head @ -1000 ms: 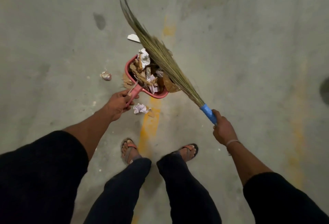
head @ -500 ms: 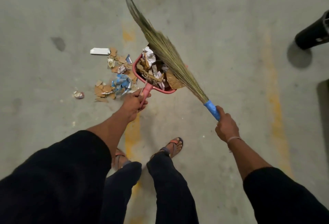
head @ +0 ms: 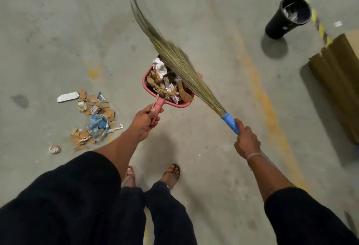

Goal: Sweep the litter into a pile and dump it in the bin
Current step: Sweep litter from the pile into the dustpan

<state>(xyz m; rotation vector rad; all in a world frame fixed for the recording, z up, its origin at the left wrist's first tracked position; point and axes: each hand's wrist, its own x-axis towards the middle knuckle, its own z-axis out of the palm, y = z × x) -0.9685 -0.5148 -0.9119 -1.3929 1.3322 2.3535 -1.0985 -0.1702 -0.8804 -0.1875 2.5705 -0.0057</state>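
A red dustpan (head: 150,87) heaped with torn cardboard and paper (head: 165,84) is gripped by the left hand (head: 144,122). A grass broom (head: 180,65) is clasped by the right hand (head: 246,141). Crumpled scraps are seen inside the black bin (head: 275,25), far right.

You stand on a bare grey concrete floor (head: 213,21), mottled with dark stains and scuffs. A worn yellow painted line (head: 260,89) runs across it on your right, with a fainter yellow patch (head: 93,72) to the left. A yellow-and-black striped strip (head: 318,25) crosses the upper right corner. Flattened brown cardboard (head: 338,81) lies at the right edge. The light is dim and throws soft shadows.
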